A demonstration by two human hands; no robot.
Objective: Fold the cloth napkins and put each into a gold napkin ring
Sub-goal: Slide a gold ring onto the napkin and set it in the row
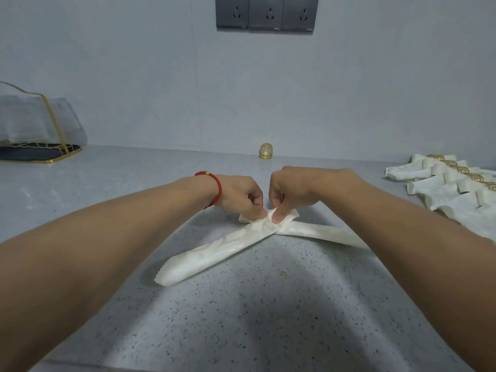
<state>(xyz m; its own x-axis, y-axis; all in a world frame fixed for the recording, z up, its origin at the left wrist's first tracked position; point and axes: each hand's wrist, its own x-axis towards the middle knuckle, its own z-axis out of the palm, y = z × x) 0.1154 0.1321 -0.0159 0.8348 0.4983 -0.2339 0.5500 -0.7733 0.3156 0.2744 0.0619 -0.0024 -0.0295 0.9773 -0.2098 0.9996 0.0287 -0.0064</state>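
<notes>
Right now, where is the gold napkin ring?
In the head view, the gold napkin ring stands at the back of the countertop against the wall, just beyond both hands and apart from the napkin they pinch.

You are looking down at a grey speckled countertop [241, 318] that runs back to a pale wall [134, 76]. High on that wall, near the centre, you can see a row of three dark grey power sockets [267, 12] set side by side. At the far left of the counter stands a gold wire holder [51, 124] on a dark base, with whitish folded material inside it.
</notes>
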